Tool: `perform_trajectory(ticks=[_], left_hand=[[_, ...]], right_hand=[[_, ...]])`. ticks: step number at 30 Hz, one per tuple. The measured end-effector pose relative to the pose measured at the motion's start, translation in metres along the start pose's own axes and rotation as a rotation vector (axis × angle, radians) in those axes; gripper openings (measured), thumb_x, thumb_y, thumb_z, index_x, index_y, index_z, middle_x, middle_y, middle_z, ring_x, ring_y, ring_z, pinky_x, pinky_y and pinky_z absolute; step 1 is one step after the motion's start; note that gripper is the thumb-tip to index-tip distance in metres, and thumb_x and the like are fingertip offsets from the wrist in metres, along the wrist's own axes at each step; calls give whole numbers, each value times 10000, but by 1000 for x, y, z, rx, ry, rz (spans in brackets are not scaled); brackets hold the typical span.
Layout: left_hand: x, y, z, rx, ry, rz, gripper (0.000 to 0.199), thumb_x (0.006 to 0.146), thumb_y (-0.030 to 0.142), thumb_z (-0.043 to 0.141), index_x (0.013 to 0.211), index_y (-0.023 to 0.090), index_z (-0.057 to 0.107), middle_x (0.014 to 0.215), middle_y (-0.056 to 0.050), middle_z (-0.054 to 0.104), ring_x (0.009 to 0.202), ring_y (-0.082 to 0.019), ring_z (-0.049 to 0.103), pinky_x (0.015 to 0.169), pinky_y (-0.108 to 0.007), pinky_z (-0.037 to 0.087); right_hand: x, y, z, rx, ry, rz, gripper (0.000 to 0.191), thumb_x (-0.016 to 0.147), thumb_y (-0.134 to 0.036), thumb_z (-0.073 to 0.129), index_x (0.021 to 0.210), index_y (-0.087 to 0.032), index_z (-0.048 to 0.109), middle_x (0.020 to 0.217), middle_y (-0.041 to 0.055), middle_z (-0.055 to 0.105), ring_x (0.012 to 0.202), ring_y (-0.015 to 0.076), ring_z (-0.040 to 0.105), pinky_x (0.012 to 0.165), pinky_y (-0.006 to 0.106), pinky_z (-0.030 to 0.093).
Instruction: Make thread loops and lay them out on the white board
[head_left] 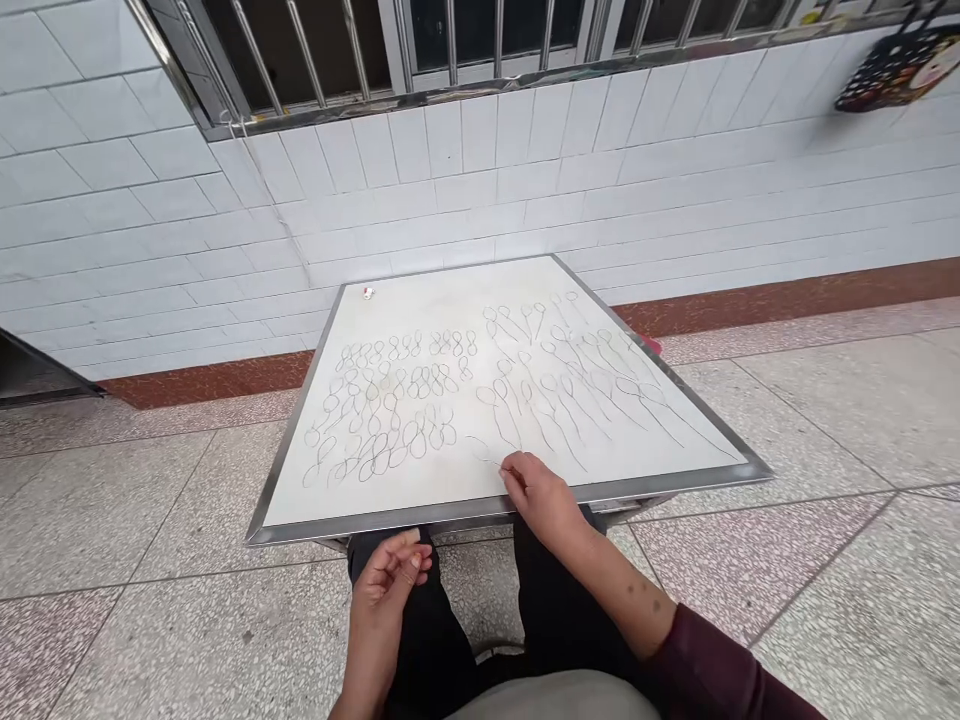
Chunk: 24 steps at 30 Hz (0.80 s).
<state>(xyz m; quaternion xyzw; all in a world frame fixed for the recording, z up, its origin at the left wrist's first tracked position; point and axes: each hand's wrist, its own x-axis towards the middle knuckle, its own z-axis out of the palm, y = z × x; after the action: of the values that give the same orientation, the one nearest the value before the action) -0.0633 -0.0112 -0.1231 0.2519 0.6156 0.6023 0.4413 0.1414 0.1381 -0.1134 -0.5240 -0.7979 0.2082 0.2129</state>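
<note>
Thin wire pieces lie in rows on the white tabletop (442,290). On the left half are several figure-eight wires (379,455); on the right half are several wires with a loop and long tails (562,410). My right hand (536,495) is at the near edge of the table, its fingertips pinched on a thin wire (484,455) that reaches left over the tabletop. My left hand (390,585) hangs in front of the near edge, above my leg, with its fingers curled and the thumb near them. Whatever it may hold is too small to make out.
The table's grey metal rim (289,450) surrounds the top. A small red and white object (368,293) sits at the far left corner. Behind stands a white tiled wall (450,200) with a barred window (450,50). A patterned bag (900,70) hangs at the upper right.
</note>
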Motion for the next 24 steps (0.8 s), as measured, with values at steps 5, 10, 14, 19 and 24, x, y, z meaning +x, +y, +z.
perform_trajectory(ticks=[5, 10, 14, 19, 24], left_hand=[[14, 48, 34, -68, -65, 34, 593, 706, 374, 844, 1226, 175, 640, 1021, -91, 764, 956, -225, 694, 869, -348, 520], [6, 76, 74, -148, -210, 54, 588, 701, 325, 848, 1229, 195, 624, 1044, -77, 741, 1003, -223, 676, 941, -384, 491], [-7, 75, 92, -227, -196, 56, 507, 671, 307, 869, 1121, 180, 671, 988, -61, 740, 954, -195, 666, 941, -369, 495], [-17, 77, 95, -248, -143, 69, 445, 642, 290, 887, 1029, 174, 699, 936, -53, 748, 897, -181, 676, 894, -341, 518], [-26, 83, 91, -237, -126, 76, 397, 672, 299, 878, 1016, 182, 717, 931, -48, 748, 801, -142, 666, 787, -283, 540]], right_hand=[[-20, -28, -26, 515, 70, -60, 123, 940, -286, 506, 884, -217, 591, 748, 4, 622, 682, 159, 590, 626, 258, 470], [-38, -47, -47, 627, 102, -108, 108, 924, -287, 547, 870, -213, 606, 696, -20, 588, 630, 130, 556, 580, 231, 439], [-46, -49, -53, 629, 116, -149, 99, 919, -266, 564, 855, -209, 614, 681, -27, 578, 604, 115, 535, 582, 218, 440], [-51, -50, -52, 672, 86, -193, 100, 925, -255, 569, 852, -205, 616, 683, -23, 572, 607, 115, 530, 582, 213, 447], [-55, -54, -52, 692, 68, -240, 83, 922, -234, 576, 859, -199, 617, 691, -15, 583, 612, 119, 537, 593, 225, 449]])
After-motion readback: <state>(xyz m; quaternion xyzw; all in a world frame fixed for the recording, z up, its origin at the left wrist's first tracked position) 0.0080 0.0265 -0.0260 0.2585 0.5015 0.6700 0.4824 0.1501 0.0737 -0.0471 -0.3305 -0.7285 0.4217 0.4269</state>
